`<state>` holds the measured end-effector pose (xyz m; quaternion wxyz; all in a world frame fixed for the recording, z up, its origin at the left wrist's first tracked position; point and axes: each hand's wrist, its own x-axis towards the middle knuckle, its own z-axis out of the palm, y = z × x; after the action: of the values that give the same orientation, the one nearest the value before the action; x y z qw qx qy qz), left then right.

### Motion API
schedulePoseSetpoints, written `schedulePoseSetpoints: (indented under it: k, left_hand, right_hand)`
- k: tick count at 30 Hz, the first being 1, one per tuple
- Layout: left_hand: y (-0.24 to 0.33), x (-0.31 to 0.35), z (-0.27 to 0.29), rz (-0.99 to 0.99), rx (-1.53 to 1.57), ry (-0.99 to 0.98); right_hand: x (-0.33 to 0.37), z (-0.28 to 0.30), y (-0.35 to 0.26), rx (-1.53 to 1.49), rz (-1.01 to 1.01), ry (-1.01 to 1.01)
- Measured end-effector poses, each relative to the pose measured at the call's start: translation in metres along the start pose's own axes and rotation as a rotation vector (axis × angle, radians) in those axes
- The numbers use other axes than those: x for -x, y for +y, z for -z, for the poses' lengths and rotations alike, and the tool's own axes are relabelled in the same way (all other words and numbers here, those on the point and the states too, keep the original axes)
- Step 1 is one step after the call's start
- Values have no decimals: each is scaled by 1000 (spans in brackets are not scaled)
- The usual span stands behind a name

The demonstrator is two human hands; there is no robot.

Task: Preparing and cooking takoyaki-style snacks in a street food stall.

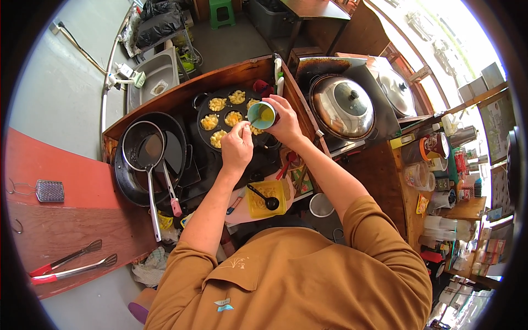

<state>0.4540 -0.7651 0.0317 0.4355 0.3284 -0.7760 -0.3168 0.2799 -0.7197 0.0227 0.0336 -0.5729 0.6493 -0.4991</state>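
My right hand (286, 122) wraps round a small cup (257, 108), teal inside, tilted so that yellow liquid shows in it. Close to the cup's near left rim, my left hand (237, 147) is closed in a pinch. Whatever its fingers hold is too small to make out. Both hands are above the near right side of a black pan (224, 119) with round hollows. Chunky yellow filling (209, 122) sits in several of the hollows. The cup hides part of the pan's right side.
Left stands a large black wok (125, 181) with a long-handled strainer (149, 168) and pink-tipped tongs (175, 204). A lidded pot (344, 107) is at right. Nearer me, a yellow container (258, 208) holds a black ladle (271, 203). A wooden surround (187, 89) edges the stove.
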Motion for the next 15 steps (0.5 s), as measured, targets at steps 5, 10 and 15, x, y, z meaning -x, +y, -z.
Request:
schedulePoseSetpoints:
  k: [5,10,15]
  left_hand:
    - [-5,3,-2,308,251,-11]
    - [-8,4,0,508,475,-26]
    - [-13,6,-5,649,640,14]
  right_hand:
    - [3,-2,4,30,-7,-44]
    - [4,-2,6,62,5,-41]
    - [6,-3,8,67,-10,-37]
